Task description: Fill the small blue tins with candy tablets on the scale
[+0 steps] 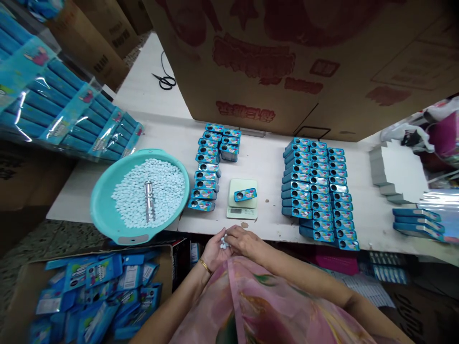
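Note:
Just off the table's front edge, my left hand (214, 253) is cupped palm up around several pale blue candies (224, 242). My right hand (245, 240) lies over that palm, its fingers bent and together, tips beside the candies; whatever they pinch is hidden. Beyond both hands sits a pale kitchen scale (243, 210) bearing one blue candy tin (245, 194). To the left, a turquoise basin (139, 156) is filled with loose candies (129, 200), and a shiny metal scoop or tube (149, 200) lies on them.
Blue tins stand in rows left (204, 193) and right (319, 191) of the scale. A large cardboard carton (287, 62) blocks the table's back. Black scissors (166, 82) lie at the far left. An open box of blue packs (96, 286) stands below; white card sheets (398, 172) are stacked right.

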A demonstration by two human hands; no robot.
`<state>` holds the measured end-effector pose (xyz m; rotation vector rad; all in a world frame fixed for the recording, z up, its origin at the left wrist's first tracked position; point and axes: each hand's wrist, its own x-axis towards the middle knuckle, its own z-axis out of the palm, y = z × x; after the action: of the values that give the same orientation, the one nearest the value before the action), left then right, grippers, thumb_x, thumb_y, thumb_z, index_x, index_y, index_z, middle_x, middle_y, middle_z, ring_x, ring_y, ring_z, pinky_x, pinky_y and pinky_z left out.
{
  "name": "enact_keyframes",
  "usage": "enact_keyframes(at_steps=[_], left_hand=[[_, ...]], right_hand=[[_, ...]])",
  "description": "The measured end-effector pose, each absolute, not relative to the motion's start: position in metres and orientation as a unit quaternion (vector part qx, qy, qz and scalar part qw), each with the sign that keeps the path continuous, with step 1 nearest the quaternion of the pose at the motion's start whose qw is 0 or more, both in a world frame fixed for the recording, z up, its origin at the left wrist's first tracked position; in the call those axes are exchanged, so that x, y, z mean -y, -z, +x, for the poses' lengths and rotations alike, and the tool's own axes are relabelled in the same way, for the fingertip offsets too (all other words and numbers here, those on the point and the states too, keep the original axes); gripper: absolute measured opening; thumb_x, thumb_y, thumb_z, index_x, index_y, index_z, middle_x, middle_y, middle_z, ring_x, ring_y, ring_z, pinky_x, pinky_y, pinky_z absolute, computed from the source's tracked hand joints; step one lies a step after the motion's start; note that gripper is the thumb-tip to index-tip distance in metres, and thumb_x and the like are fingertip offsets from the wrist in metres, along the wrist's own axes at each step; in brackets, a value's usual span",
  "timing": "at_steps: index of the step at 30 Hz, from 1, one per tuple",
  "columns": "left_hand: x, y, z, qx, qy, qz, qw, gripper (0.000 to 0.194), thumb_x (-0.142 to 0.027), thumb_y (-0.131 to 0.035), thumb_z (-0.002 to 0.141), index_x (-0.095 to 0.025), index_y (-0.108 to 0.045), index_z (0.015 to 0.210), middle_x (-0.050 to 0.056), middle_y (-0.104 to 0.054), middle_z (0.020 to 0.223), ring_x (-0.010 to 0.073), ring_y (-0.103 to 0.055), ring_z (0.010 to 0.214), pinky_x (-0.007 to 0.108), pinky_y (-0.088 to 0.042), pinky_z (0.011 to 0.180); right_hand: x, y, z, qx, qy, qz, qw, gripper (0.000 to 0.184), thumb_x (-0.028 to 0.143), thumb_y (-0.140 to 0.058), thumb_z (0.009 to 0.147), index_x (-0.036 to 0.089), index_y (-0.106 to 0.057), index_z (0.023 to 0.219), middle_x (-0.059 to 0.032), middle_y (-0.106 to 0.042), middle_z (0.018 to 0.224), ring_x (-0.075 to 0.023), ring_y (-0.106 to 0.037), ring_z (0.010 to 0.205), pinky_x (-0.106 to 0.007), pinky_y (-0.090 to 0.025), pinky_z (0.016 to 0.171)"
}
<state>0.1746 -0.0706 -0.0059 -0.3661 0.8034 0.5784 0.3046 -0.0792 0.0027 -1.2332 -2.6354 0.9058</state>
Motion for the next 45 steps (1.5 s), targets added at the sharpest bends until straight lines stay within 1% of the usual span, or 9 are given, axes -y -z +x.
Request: enact_keyframes(at_steps=[8, 11, 15, 18, 22, 29, 32, 38, 45], left_hand=[[0.061, 0.009, 0.180, -0.363, -0.287, -0.172, 0.870, 0.023, -0.019, -0.037, 0.081, -0.008, -0.058, 0.080, 0.003, -0.060, 0.060, 0.0104, -0.057, 0.053, 0.022, -0.046, 0.054], [0.056, 0.008, 0.184, -0.355, -0.302, -0.179, 0.867, 0.021, -0.017, -0.038, 0.080, -0.009, -0.056, 0.071, 0.003, -0.061, 0.060, 0.0106, -0.059, 0.058, 0.024, -0.047, 0.062], [0.051, 0.006, 0.187, -0.366, -0.324, -0.158, 0.858, 0.021, -0.015, -0.039, 0.079, -0.007, -0.058, 0.079, 0.009, -0.064, 0.075, 0.0154, -0.060, 0.076, 0.030, -0.046, 0.075], [0.049, 0.004, 0.186, -0.386, -0.315, -0.135, 0.857, 0.021, -0.017, -0.042, 0.077, -0.005, -0.058, 0.085, 0.014, -0.062, 0.090, 0.0213, -0.056, 0.092, 0.032, -0.044, 0.081], [0.051, 0.003, 0.182, -0.400, -0.316, -0.129, 0.851, 0.020, -0.017, -0.043, 0.077, -0.006, -0.057, 0.086, 0.015, -0.061, 0.096, 0.0223, -0.052, 0.099, 0.032, -0.042, 0.084], [0.060, 0.012, 0.176, -0.376, -0.339, -0.163, 0.847, 0.023, -0.017, -0.039, 0.079, -0.007, -0.057, 0.089, 0.012, -0.063, 0.089, 0.0188, -0.057, 0.090, 0.031, -0.044, 0.080], [0.064, 0.016, 0.173, -0.368, -0.325, -0.185, 0.851, 0.025, -0.021, -0.038, 0.080, -0.010, -0.056, 0.094, 0.009, -0.064, 0.086, 0.0167, -0.059, 0.084, 0.030, -0.045, 0.076], [0.072, 0.019, 0.171, -0.353, -0.294, -0.177, 0.871, 0.032, -0.025, -0.039, 0.079, -0.011, -0.051, 0.105, 0.011, -0.059, 0.102, 0.0195, -0.050, 0.102, 0.034, -0.037, 0.088], [0.070, 0.019, 0.173, -0.369, -0.306, -0.192, 0.856, 0.020, -0.018, -0.038, 0.080, -0.009, -0.054, 0.075, 0.004, -0.060, 0.062, 0.0096, -0.058, 0.059, 0.022, -0.046, 0.065]], right_hand=[[0.072, 0.000, 0.309, 0.858, -0.289, -0.407, 0.126, 0.015, 0.017, -0.045, 0.080, 0.015, -0.053, 0.094, -0.0072, -0.053, 0.094, -0.0164, -0.046, 0.091, -0.029, -0.040, 0.077], [0.061, -0.003, 0.316, 0.819, -0.313, -0.445, 0.184, 0.014, 0.014, -0.044, 0.079, 0.015, -0.053, 0.090, -0.0052, -0.055, 0.085, -0.0145, -0.048, 0.083, -0.026, -0.041, 0.074], [0.032, -0.007, 0.327, 0.775, -0.273, -0.515, 0.244, 0.017, 0.010, -0.041, 0.079, 0.016, -0.055, 0.089, -0.0054, -0.054, 0.084, -0.0139, -0.049, 0.083, -0.025, -0.041, 0.075], [0.009, -0.007, 0.332, 0.773, -0.223, -0.559, 0.202, 0.019, 0.011, -0.041, 0.079, 0.016, -0.057, 0.089, -0.0065, -0.054, 0.086, -0.0155, -0.049, 0.082, -0.026, -0.041, 0.074], [-0.007, -0.004, 0.332, 0.773, -0.197, -0.586, 0.144, 0.019, 0.015, -0.041, 0.081, 0.018, -0.058, 0.090, -0.0066, -0.054, 0.088, -0.0164, -0.050, 0.081, -0.027, -0.042, 0.070], [0.025, -0.007, 0.321, 0.785, -0.236, -0.530, 0.218, 0.022, 0.014, -0.037, 0.083, 0.017, -0.056, 0.094, -0.0071, -0.054, 0.096, -0.0141, -0.049, 0.091, -0.025, -0.041, 0.079], [0.056, -0.013, 0.307, 0.849, -0.259, -0.438, 0.142, 0.019, 0.020, -0.041, 0.082, 0.018, -0.055, 0.094, -0.0063, -0.054, 0.094, -0.0153, -0.048, 0.090, -0.027, -0.041, 0.077], [0.081, -0.018, 0.296, 0.893, -0.238, -0.378, 0.057, 0.017, 0.018, -0.045, 0.080, 0.014, -0.051, 0.095, -0.0082, -0.050, 0.099, -0.0178, -0.044, 0.093, -0.028, -0.040, 0.076], [0.076, 0.000, 0.302, 0.840, -0.288, -0.451, 0.091, 0.017, 0.017, -0.048, 0.079, 0.017, -0.053, 0.094, -0.0056, -0.054, 0.093, -0.0154, -0.048, 0.087, -0.028, -0.040, 0.076]])
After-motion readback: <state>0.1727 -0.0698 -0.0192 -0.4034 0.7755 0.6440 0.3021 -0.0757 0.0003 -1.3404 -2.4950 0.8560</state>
